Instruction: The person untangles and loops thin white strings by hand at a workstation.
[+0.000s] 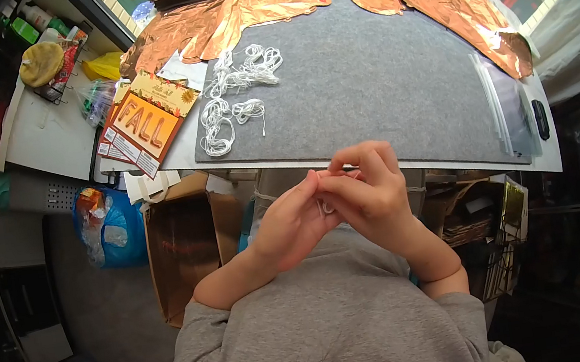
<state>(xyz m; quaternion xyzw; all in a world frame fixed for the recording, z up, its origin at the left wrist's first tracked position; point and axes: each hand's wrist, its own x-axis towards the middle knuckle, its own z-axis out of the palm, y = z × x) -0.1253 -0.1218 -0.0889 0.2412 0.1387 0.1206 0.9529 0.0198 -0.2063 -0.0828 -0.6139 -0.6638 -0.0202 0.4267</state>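
Note:
My left hand [291, 226] and my right hand [374, 195] meet in front of my chest, near the table's front edge. The fingertips of both are pinched together. A small loop of white string [326, 207] shows between the palms; the rest of it is hidden by my fingers. Beyond them, on the grey felt mat [358, 84], lie several loose bundles of white string [246, 69] toward the left side.
Copper foil balloons [232, 20] lie flat along the back, with another foil piece [466, 18] at right. Printed "FALL" packets [144, 127] sit at left. Clear plastic sleeves [507, 108] lie on the right edge. Below are a cardboard box [186, 253] and blue bag [117, 229].

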